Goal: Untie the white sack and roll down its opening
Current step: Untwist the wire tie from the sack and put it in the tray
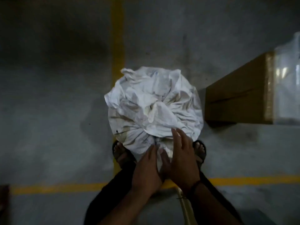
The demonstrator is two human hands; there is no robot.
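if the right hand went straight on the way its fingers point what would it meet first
Probably the crumpled top of the white sack, just beyond its tied neck; the right hand looks close, but depth is unclear.

A white sack (154,103) stands on the grey floor (48,111) between sandalled feet (121,151). At its gathered neck (155,140), the left hand (146,169) and the spread right hand (183,161) touch it. A cardboard box (235,98) sits to the right.

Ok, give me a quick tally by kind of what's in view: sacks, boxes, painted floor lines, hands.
White crumpled fabric sack: 1
Brown cardboard box: 1
Yellow painted floor lines: 2
Bare hands, left hand and right hand: 2
Total: 6
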